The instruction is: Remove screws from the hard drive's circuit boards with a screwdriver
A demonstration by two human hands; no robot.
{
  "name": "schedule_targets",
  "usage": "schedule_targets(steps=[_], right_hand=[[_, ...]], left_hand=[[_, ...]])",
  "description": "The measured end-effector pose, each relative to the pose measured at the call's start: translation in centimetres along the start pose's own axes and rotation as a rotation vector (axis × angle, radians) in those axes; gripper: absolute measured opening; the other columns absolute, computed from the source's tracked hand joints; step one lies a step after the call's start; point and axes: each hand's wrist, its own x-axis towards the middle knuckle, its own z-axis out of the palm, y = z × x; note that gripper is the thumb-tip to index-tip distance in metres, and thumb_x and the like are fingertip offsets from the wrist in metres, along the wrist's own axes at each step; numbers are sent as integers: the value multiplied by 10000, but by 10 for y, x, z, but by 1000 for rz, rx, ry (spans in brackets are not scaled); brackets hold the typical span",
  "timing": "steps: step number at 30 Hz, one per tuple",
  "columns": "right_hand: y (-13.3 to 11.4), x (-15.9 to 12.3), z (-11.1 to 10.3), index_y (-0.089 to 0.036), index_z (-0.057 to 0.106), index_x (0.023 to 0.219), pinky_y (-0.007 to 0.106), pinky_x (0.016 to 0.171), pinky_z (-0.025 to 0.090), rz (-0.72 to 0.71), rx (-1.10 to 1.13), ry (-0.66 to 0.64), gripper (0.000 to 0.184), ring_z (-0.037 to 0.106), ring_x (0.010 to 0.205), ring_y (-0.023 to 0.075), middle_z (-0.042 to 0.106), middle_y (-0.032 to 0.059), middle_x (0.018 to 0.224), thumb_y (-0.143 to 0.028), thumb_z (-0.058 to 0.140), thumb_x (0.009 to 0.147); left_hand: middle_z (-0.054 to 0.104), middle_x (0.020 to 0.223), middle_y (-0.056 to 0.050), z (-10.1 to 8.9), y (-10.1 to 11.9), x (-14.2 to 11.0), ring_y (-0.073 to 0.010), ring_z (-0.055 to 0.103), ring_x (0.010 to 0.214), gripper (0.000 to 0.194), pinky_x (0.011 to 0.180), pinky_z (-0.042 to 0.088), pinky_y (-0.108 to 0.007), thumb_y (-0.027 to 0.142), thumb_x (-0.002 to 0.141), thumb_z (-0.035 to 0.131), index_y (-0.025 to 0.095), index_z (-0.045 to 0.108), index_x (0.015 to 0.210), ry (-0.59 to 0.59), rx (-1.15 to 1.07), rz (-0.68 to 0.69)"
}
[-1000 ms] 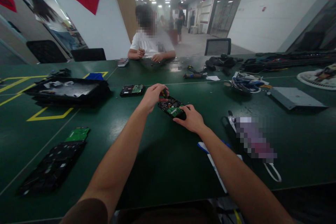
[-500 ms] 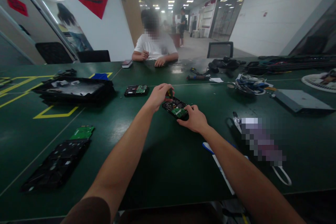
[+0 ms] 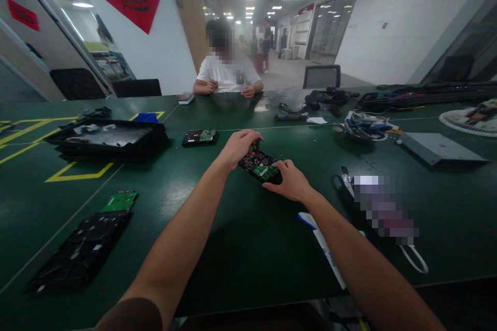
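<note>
A hard drive (image 3: 262, 169) with a green circuit board on its face lies on the dark green table in front of me. My right hand (image 3: 289, 180) grips its near right end, thumb on the near side and fingers over the board. At the far left end, my left hand (image 3: 241, 150) is closed around a short, dark screwdriver (image 3: 256, 146) with yellow marks, held upright above the drive. Its tip is too small to make out. Further left lies another hard drive (image 3: 200, 137), its board showing. Close on the left is a black drive bracket (image 3: 83, 245) with a green circuit board (image 3: 121, 200) at its far end.
Black trays (image 3: 108, 137) are stacked at left. A metal box (image 3: 440, 147), a bundle of cables (image 3: 367, 125) and a blurred-out pouch (image 3: 384, 207) lie right. A blue-and-white strip-like tool (image 3: 326, 248) lies under my right forearm. A person (image 3: 227, 75) sits opposite, both hands near the table edge.
The view has shifted slightly, so the table sits a little lower. Both my hands keep their places at the hard drive. The person opposite has raised one hand a little.
</note>
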Motion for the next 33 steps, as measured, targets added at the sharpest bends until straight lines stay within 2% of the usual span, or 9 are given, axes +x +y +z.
schedule_targets(steps=[2, 5, 8, 11, 14, 20, 26, 30, 33], right_hand=[[1, -1, 1, -274, 533, 1341, 401, 900, 489, -11, 25, 16, 775, 605, 1057, 275, 480, 125, 1298, -758, 665, 751], [5, 0, 2, -276, 549, 1337, 387, 891, 486, -15, 79, 19, 719, 607, 1032, 252, 474, 123, 1318, -736, 643, 793], [9, 3, 3, -280, 566, 1324, 356, 833, 487, -19, 137, 3, 607, 607, 954, 212, 484, 114, 1310, -680, 593, 870], [14, 6, 4, -277, 589, 1299, 334, 806, 473, -26, 159, 9, 477, 593, 911, 190, 518, 101, 1255, -591, 545, 942], [16, 7, 5, -275, 609, 1274, 314, 777, 459, -27, 170, 21, 399, 580, 887, 178, 535, 92, 1226, -516, 556, 960], [19, 7, 8, -284, 622, 1264, 296, 733, 447, -37, 188, 45, 386, 567, 838, 157, 540, 78, 1199, -487, 605, 936], [22, 9, 12, -289, 626, 1267, 307, 745, 467, -43, 197, 65, 392, 566, 806, 143, 523, 75, 1200, -491, 610, 931], [22, 8, 14, -299, 639, 1261, 324, 787, 490, -29, 186, 101, 395, 578, 832, 147, 491, 76, 1232, -491, 631, 916], [21, 6, 13, -311, 652, 1256, 337, 813, 499, -48, 157, 115, 385, 585, 843, 156, 486, 76, 1219, -497, 626, 920]], left_hand=[[669, 917, -83, 0, 2, -2, -192, 593, 829, 284, 539, 465, -223, 399, 803, 594, 164, 751, 821, 28, 55, 6], [666, 938, -94, -2, 4, -4, -193, 588, 844, 271, 526, 456, -219, 358, 797, 574, 161, 757, 833, -1, 34, -7], [654, 959, -106, -2, 3, -4, -195, 592, 858, 246, 566, 497, -240, 342, 788, 593, 152, 744, 830, -60, -106, -52], [639, 868, -98, 0, -1, -1, -190, 606, 812, 253, 617, 539, -283, 364, 798, 604, 144, 714, 859, -116, -286, -136], [648, 796, -83, 0, -6, 3, -189, 627, 756, 240, 622, 551, -304, 366, 788, 619, 152, 659, 890, -107, -393, -212], [662, 808, -88, -2, -5, 4, -188, 639, 759, 197, 588, 543, -280, 334, 760, 627, 148, 627, 826, -42, -360, -161], [656, 780, -93, -2, -2, 0, -184, 635, 714, 214, 556, 528, -275, 333, 776, 611, 136, 661, 844, -92, -324, -162], [665, 778, -109, 1, -5, 2, -217, 661, 739, 227, 580, 549, -311, 351, 775, 616, 139, 630, 851, -65, -392, -200], [660, 795, -109, 3, -4, 2, -220, 657, 773, 208, 591, 553, -306, 343, 771, 616, 141, 630, 820, -57, -385, -179]])
